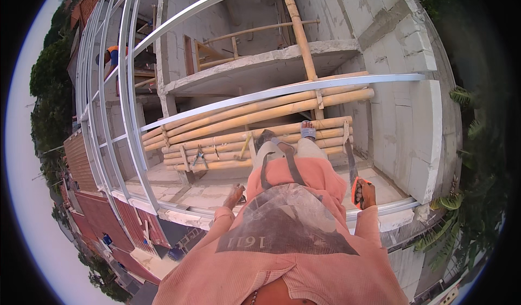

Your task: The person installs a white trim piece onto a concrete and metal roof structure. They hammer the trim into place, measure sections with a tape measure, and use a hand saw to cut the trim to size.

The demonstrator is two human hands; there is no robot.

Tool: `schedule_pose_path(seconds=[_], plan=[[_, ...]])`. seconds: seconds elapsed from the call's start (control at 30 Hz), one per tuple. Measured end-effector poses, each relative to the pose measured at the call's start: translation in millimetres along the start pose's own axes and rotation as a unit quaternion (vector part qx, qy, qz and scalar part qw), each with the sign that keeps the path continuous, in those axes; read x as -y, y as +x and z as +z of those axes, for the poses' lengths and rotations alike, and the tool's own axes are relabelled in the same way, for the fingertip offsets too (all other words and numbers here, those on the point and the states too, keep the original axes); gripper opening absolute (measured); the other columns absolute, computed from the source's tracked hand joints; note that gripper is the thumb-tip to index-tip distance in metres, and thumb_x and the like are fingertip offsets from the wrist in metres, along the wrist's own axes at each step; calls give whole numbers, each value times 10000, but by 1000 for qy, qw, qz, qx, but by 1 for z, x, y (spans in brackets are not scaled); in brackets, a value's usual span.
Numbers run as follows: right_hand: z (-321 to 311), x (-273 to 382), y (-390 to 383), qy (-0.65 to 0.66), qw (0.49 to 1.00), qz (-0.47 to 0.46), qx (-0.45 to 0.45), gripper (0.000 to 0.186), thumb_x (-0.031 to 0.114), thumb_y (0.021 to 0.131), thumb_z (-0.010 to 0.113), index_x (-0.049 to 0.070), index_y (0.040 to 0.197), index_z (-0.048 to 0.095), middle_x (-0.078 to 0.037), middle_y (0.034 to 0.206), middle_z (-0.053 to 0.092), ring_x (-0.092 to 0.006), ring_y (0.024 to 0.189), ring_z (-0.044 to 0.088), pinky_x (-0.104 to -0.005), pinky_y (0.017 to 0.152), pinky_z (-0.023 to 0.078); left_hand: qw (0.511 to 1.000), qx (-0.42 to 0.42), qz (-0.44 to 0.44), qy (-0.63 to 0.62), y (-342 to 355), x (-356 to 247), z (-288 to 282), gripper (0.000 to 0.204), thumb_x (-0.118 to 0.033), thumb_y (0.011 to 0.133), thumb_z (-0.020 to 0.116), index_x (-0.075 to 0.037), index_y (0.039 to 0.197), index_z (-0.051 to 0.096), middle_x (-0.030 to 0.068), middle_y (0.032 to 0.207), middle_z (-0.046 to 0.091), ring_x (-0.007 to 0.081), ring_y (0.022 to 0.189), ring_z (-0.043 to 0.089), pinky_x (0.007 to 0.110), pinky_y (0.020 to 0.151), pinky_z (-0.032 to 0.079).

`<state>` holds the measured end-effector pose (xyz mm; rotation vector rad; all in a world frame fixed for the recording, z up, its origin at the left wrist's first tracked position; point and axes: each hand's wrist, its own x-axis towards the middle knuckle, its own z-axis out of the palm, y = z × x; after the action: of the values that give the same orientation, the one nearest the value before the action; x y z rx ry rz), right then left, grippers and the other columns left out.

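Note:
My right hand (366, 194) is closed around the orange handle of a handsaw (351, 161). Its dark blade points forward, toward the right end of the bamboo platform. My left hand (234, 196) is low beside my left hip, close to the metal channel (198, 210) on the wall top. Nothing shows in it, and its fingers look loosely extended. My feet are on a platform of bamboo poles (228, 140). Left of them lie a yellow-handled tool (245, 146) and a pliers-like tool with blue on it (201, 156).
A silver metal beam (282, 91) crosses in front of me, with upright metal framing (127, 77) at the left. Pale block walls (404, 126) rise at the right. An upright bamboo pole (299, 31) stands ahead. Another person (112, 56) bends at the far left.

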<state>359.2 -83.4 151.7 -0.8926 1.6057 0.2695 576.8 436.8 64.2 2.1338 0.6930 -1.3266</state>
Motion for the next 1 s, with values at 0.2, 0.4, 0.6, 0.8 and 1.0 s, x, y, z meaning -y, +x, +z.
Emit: schedule_pose_path(seconds=[0.2,0.4,0.6,0.8,1.0], plan=[[-10,-22,8,48,997,8,68,276,265,945,622,152,706,542,53,539,438,-94,397,384,-284,362,295,995,102,-3,-12,-27,-44,26,627,-404,870,628,14,1329,537,198,1162,670,320,931,675,453,772,594],[-1,2,57,-153,985,-60,51,228,237,917,638,131,717,606,37,555,494,-106,404,423,-292,361,302,997,-7,59,-56,-20,-83,20,548,-437,827,661,-7,1167,655,176,1074,715,300,952,697,425,749,567],[-12,18,119,-328,933,-143,-28,323,215,854,632,76,574,551,-25,472,457,-153,353,390,-344,361,269,979,0,50,-197,-28,-90,9,352,-281,876,635,-30,1119,589,35,813,616,164,700,570,326,592,480],[0,49,140,-298,942,-83,-131,272,216,862,720,79,666,590,-23,555,501,-148,428,428,-363,401,291,990,-9,-28,-138,-73,-25,16,311,-219,925,571,-41,1179,570,82,872,634,164,727,612,330,574,481],[-2,10,74,77,992,-22,-96,295,237,950,628,168,696,497,47,529,412,-104,395,356,-294,359,294,991,12,-54,-119,-76,-6,-1,314,-225,937,555,-37,1189,567,78,865,638,161,719,617,331,573,483]])
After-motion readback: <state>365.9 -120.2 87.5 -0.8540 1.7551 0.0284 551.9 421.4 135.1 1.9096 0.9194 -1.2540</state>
